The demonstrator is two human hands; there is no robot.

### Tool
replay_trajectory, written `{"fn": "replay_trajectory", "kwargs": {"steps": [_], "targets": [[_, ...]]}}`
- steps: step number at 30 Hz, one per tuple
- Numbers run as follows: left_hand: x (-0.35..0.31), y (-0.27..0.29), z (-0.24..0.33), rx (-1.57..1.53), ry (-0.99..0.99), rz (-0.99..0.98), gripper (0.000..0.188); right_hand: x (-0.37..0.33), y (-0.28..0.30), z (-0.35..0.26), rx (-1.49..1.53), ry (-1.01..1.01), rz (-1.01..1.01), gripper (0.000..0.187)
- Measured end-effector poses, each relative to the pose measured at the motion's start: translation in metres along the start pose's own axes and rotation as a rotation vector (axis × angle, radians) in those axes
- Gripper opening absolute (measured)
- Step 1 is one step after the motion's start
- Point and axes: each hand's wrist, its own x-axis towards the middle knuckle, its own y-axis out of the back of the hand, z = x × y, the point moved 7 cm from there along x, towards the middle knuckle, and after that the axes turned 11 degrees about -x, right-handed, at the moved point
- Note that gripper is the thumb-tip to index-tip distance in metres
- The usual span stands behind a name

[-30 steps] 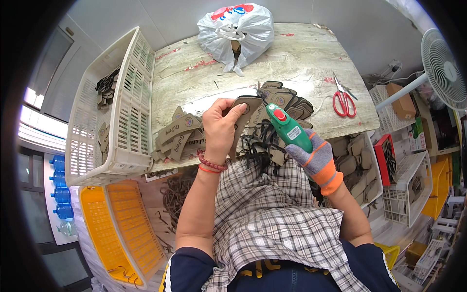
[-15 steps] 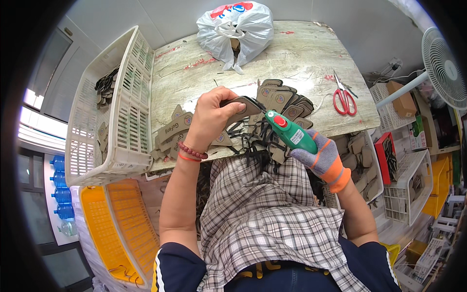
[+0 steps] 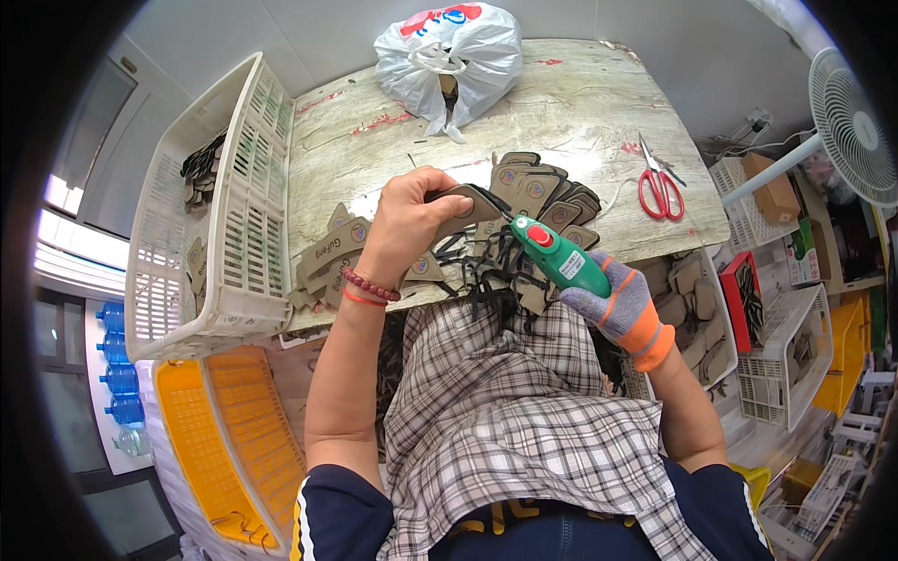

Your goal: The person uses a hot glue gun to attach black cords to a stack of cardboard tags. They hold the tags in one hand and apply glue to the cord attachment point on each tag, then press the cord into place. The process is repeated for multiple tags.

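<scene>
Bare, with beads at the wrist, my left hand (image 3: 412, 215) pinches a curved khaki fabric piece (image 3: 481, 205) with dark edging. My right hand (image 3: 617, 304), in a grey and orange glove, is wrapped round a green handheld power tool (image 3: 569, 262) with a red switch. The tool's narrow tip meets the right end of the held piece; whether it touches cannot be made out. Just beyond lies a fanned pile of khaki pieces (image 3: 535, 187). Black strip scraps (image 3: 496, 271) are heaped below the tip at the table's front edge. More printed khaki pieces (image 3: 329, 245) lie left of my left wrist.
A white plastic crate (image 3: 257, 187) stands at the table's left, and a tied white plastic bag (image 3: 486, 65) at its back. Red-handled scissors (image 3: 661, 194) rest on the right side. Right of the table are a white fan (image 3: 849, 131) and a bin of khaki pieces (image 3: 706, 323).
The head view has shifted very slightly. Both hands, the fabric piece and the green tool keep nearly the same positions.
</scene>
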Motion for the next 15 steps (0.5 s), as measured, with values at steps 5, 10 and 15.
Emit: {"fn": "replay_trajectory", "kwargs": {"steps": [5,10,15], "targets": [[0.0019,-0.0012,-0.0009,0.004,0.003,-0.018,0.008,-0.0007,0.0016,0.0000,-0.045,0.028,0.020,0.053],[0.0018,-0.0033,-0.0014,0.002,0.021,-0.030,0.008,-0.0006,0.0002,0.0030,0.005,0.002,0.009,0.054],[0.0024,-0.0042,-0.0039,0.005,0.038,-0.044,0.009,-0.0010,0.0003,0.0034,-0.039,-0.006,-0.001,0.055]]}}
